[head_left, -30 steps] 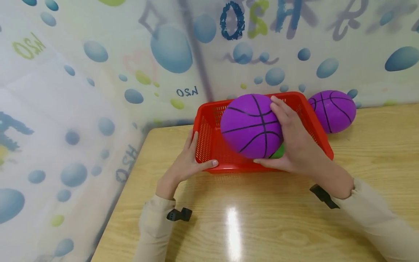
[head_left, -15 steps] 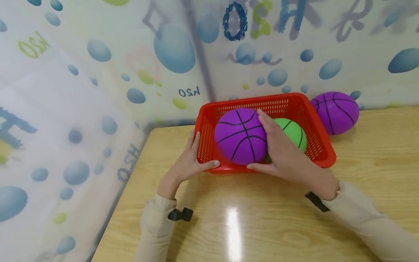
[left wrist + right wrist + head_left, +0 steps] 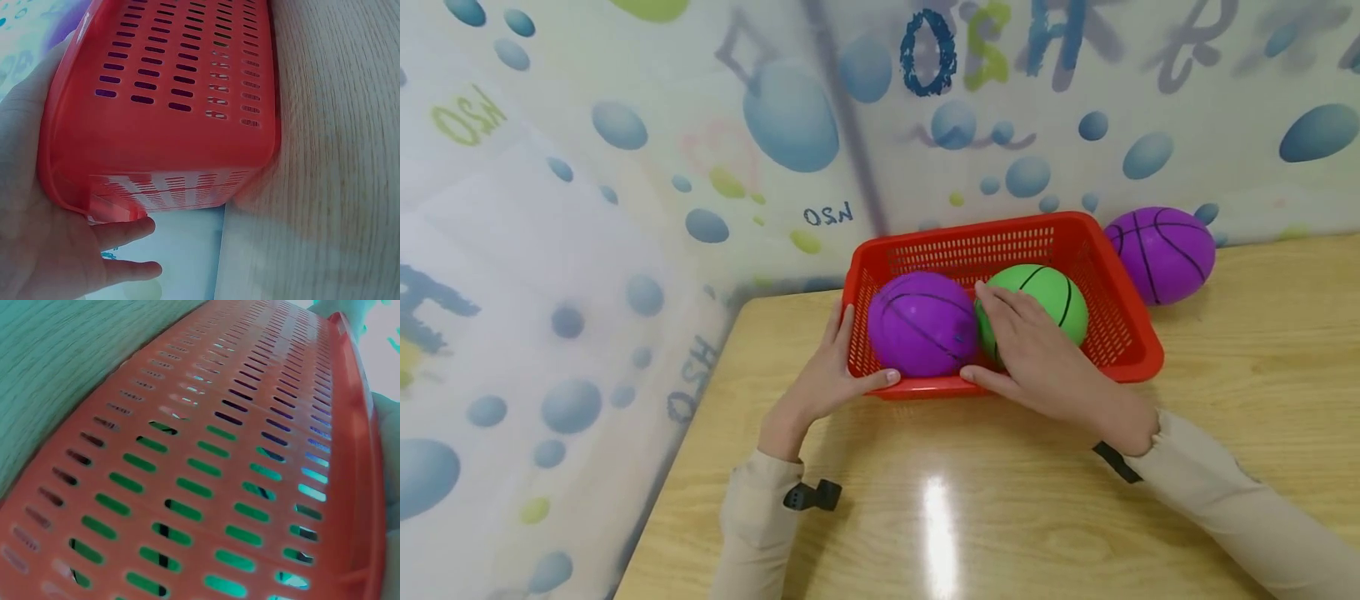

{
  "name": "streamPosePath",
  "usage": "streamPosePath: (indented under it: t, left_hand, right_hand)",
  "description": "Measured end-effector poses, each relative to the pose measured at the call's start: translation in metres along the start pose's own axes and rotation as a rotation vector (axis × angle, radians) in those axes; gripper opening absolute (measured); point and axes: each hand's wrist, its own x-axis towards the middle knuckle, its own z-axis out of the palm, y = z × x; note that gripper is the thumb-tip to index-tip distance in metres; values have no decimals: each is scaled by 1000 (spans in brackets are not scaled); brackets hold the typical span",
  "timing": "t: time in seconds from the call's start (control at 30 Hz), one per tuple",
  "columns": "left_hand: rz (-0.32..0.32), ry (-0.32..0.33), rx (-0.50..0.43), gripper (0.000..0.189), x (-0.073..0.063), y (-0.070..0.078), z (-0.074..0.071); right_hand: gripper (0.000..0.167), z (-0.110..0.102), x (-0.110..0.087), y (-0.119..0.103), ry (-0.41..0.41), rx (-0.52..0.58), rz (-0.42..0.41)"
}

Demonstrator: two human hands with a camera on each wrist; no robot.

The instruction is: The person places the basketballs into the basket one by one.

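A red plastic basket [image 3: 1135, 333] with slotted walls stands on the table. In it, a purple ball [image 3: 917, 329] with black lines lies at the left, and a green ball [image 3: 1067, 304] lies right of it. My left hand [image 3: 812, 379] holds the basket's near left corner, thumb over the front rim, fingers along the outer left side. In the left wrist view, the slotted wall [image 3: 144, 137] is beside that hand. Above the green ball, partly covering it, my right hand [image 3: 1048, 367] has extended fingers, with its thumb near the front rim. Green shows through the wall [image 3: 206, 447] in the right wrist view.
Another purple ball [image 3: 1165, 254] rests on the wooden table [image 3: 1037, 508], close outside the basket's right end. Behind the basket rises a wall covering [image 3: 647, 192] printed with blue bubbles and letters. The table's left edge runs along this covering.
My right hand has lowered the purple ball leftward into the basket and let go of it. The ball has turned, and more of the green ball shows. My left hand stays on the basket corner.
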Motion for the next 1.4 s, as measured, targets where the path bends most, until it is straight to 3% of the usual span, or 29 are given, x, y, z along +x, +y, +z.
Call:
streamPosePath:
  t: [0.3,1.03,1.13,1.4]
  left_hand:
    - [13,-10,8,116,2,1,1]
    - [-3,-10,-3,116,2,-1,3]
    - [-4,-3,-4,116,2,-1,3]
    - [-13,-11,0,115,2,-2,3]
  right_hand:
    - [80,1,-3,1,-51,-46,15]
    - [64,1,-3,0,-50,-59,-54]
    - [63,-2,-3,0,-74,-17,-43]
    - [59,-18,-6,-1,-155,233,77]
